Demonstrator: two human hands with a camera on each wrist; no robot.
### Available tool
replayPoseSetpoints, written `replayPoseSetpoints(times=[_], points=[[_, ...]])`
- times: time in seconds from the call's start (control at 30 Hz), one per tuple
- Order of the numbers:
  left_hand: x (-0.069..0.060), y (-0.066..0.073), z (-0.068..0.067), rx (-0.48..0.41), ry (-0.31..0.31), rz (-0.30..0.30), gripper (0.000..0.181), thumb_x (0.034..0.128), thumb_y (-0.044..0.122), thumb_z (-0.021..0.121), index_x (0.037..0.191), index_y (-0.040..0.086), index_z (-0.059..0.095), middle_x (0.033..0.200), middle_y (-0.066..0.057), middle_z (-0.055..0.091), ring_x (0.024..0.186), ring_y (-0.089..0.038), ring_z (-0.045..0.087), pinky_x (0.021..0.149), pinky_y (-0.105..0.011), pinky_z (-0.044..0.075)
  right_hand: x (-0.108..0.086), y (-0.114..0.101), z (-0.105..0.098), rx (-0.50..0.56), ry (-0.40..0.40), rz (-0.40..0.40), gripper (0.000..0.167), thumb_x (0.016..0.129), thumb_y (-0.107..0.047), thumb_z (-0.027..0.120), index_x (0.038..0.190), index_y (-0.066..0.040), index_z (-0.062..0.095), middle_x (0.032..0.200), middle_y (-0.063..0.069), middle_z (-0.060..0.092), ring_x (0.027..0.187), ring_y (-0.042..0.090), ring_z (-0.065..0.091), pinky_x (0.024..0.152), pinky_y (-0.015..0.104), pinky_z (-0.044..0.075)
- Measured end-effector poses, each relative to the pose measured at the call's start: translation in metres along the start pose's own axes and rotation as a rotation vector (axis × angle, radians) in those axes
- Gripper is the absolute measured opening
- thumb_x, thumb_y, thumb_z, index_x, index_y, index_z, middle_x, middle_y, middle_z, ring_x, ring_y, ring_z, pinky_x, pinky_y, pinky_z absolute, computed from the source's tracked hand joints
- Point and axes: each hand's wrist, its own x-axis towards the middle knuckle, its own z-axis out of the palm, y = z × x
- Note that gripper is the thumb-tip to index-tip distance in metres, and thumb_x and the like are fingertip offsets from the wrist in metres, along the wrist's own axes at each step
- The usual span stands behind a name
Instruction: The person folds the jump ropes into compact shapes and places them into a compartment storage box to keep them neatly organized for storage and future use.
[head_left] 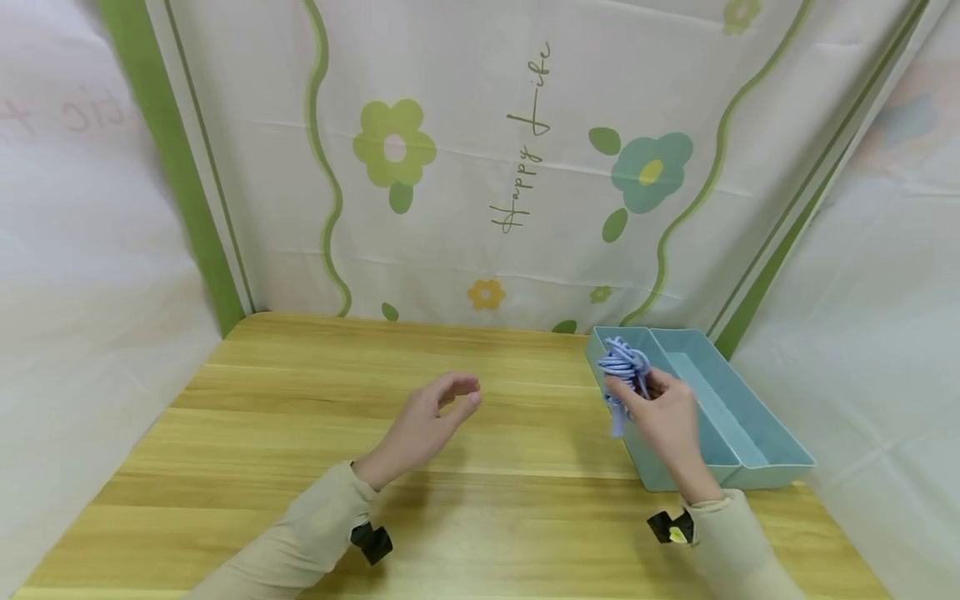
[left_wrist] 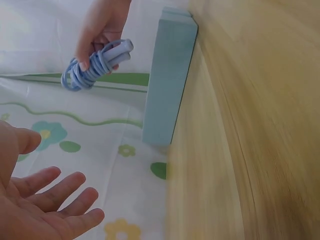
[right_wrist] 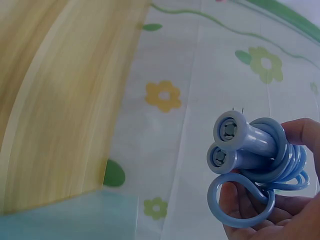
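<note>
A light-blue jump rope (head_left: 624, 365), its cord wound round its two handles, is in my right hand (head_left: 667, 417), pinched between thumb and fingers. Both handle ends (right_wrist: 231, 131) stick out of the coils in the right wrist view, and one loop of cord hangs beside them. In the head view the bundle is held above the left part of a blue two-compartment box (head_left: 750, 400). My left hand (head_left: 423, 425) hovers over the wooden table, holding nothing. Its fingers are spread and relaxed in the left wrist view, with the palm (left_wrist: 35, 215) showing.
The box stands at the right side of the wooden table (head_left: 300, 400), near its back edge; a divider splits it lengthwise. Flower-printed white curtains (head_left: 450, 242) hang behind the table and along both sides. Each wrist carries a small black camera mount (head_left: 371, 543).
</note>
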Motion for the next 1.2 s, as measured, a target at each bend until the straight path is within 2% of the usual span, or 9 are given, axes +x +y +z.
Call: replayPoseSetpoints(times=[0.23,0.5,0.77,0.9,1.07,1.2], points=[[-0.001,-0.005,-0.003,0.061,0.004,-0.016,0.035,0.1015,0.031,0.058,0.13,0.01,0.06,0.129,0.002,0.06,0.122,-0.013,0.053,0.105,-0.043,0.039,0.006,0.017,-0.019,-0.065,0.051,0.028,0.038,0.084,-0.034,0.08,0.077,0.0,0.064,0.064,0.01,0.06,0.047,0.012,0.046,0.039,0.023,0.036],[-0.005,-0.005,-0.006,0.053,0.011,-0.052,0.04,0.1007,0.038,0.058,0.131,0.012,0.06,0.13,0.002,0.059,0.123,-0.017,0.052,0.096,-0.052,0.045,0.012,0.039,-0.03,-0.181,0.076,0.048,0.043,0.086,-0.038,0.077,0.072,-0.003,0.057,0.06,0.009,0.054,0.046,0.015,0.042,0.039,0.026,0.031],[-0.006,-0.006,-0.008,0.072,0.011,-0.052,0.034,0.1014,0.03,0.058,0.13,0.011,0.06,0.129,0.001,0.06,0.123,-0.015,0.052,0.105,-0.044,0.039,0.011,0.06,-0.037,-0.299,0.006,0.112,0.046,0.088,-0.042,0.074,0.075,-0.003,0.055,0.06,0.006,0.05,0.048,0.016,0.041,0.04,0.027,0.03],[-0.006,-0.007,-0.008,0.063,0.012,-0.045,0.032,0.101,0.026,0.06,0.128,0.01,0.061,0.127,0.001,0.061,0.121,-0.016,0.054,0.104,-0.045,0.04,0.011,0.067,-0.038,-0.352,-0.041,0.137,0.047,0.088,-0.044,0.073,0.076,-0.002,0.054,0.06,0.005,0.046,0.05,0.017,0.04,0.041,0.028,0.029],[-0.006,-0.007,-0.007,0.052,0.016,-0.026,0.032,0.1006,0.027,0.06,0.127,0.009,0.061,0.125,-0.001,0.062,0.119,-0.018,0.055,0.102,-0.046,0.041,0.012,0.075,-0.041,-0.382,-0.12,0.176,0.046,0.089,-0.042,0.072,0.081,0.001,0.057,0.062,0.006,0.051,0.05,0.017,0.044,0.041,0.029,0.033],[-0.006,-0.008,-0.007,0.044,0.021,-0.025,0.03,0.1005,0.025,0.061,0.126,0.009,0.062,0.124,0.0,0.062,0.118,-0.018,0.056,0.101,-0.046,0.042,0.012,0.082,-0.043,-0.398,-0.175,0.191,0.046,0.089,-0.039,0.072,0.073,-0.002,0.052,0.058,0.003,0.045,0.048,0.016,0.042,0.042,0.029,0.033]])
